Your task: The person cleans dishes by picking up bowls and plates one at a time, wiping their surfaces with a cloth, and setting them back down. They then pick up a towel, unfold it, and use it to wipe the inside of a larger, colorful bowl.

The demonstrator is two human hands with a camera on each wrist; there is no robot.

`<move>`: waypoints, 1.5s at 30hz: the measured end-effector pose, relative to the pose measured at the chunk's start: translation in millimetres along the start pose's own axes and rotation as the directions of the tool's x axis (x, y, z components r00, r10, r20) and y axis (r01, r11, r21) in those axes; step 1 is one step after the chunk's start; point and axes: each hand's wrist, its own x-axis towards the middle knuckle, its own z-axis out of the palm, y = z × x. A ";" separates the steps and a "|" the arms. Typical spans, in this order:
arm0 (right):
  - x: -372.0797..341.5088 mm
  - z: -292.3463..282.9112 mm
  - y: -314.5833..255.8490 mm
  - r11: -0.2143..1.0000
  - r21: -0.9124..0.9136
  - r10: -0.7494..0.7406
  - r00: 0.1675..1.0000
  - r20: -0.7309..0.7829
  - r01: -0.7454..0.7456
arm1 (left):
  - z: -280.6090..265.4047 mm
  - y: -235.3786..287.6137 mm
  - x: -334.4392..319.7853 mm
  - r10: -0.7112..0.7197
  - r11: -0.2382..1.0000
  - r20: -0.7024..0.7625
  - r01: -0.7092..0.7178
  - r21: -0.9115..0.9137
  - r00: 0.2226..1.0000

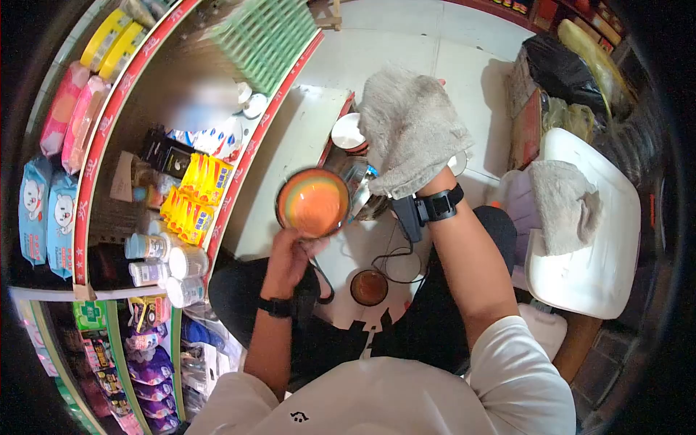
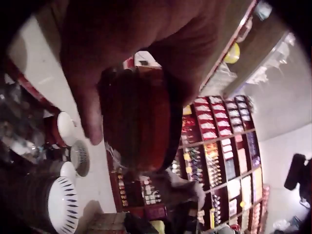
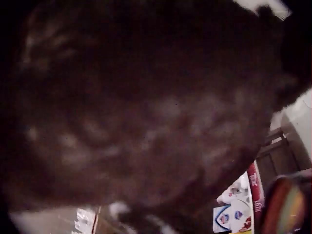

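Note:
My left hand (image 1: 288, 259) holds an orange bowl (image 1: 313, 206) by its edge, its inside turned up and ringed with green and yellow bands. In the left wrist view, the thumb and fingers of the left hand (image 2: 136, 29) grip the shaded bowl (image 2: 141, 122) from opposite sides. A fluffy grey cloth (image 1: 409, 130) covers my right hand down to the wrist, to the right of the bowl; the fingers inside are hidden. This cloth (image 3: 146, 122) fills most of the right wrist view, with the banded bowl (image 3: 287, 209) at the lower right corner.
Stacked bowls (image 2: 63, 207) and a white dish (image 1: 348, 132) stand in front. A small brown round dish (image 1: 369, 288) and a black cable (image 1: 388, 255) lie near my knees. Shelves with yellow packets (image 1: 192, 196) rise at left; a white tub (image 1: 591, 283) with another grey cloth (image 1: 569, 206) stands right.

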 end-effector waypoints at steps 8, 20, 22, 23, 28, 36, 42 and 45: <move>-1.1 89.9 15.8 0.947 0.170 0.298 0.943 -0.147 -0.273 | 80.6 55.1 46.3 0.596 0.703 0.140 -0.598 0.385 0.791; 22.5 70.9 -10.3 0.380 0.624 0.613 0.691 0.382 -0.683 | 53.0 58.7 86.0 0.375 0.906 0.041 -0.376 0.193 0.926; 17.4 76.8 -11.3 0.475 0.577 0.578 0.730 0.365 -0.664 | 49.6 57.4 86.5 0.375 0.915 0.007 -0.371 0.158 0.927; 14.5 79.4 -11.3 0.562 0.535 0.541 0.770 0.339 -0.630 | 50.9 57.6 84.8 0.365 0.924 -0.014 -0.360 0.131 0.931; 9.6 85.2 16.2 0.860 0.222 0.412 0.883 0.225 -0.458 | 58.7 53.5 66.7 0.636 0.695 0.113 -0.630 0.346 0.764; 25.2 71.1 6.0 0.923 -0.377 0.201 0.927 0.317 -0.071 | 37.6 59.8 69.9 0.439 0.631 0.283 -0.517 0.579 0.853; -7.8 109.4 32.3 0.879 -0.005 0.475 0.875 0.096 -0.477 | 51.2 46.2 73.8 0.770 0.260 0.234 -0.626 0.735 0.594; -18.3 120.3 26.1 0.675 0.367 0.637 0.757 0.148 -0.640 | 51.8 55.7 68.2 0.781 0.149 0.276 -0.596 0.789 0.560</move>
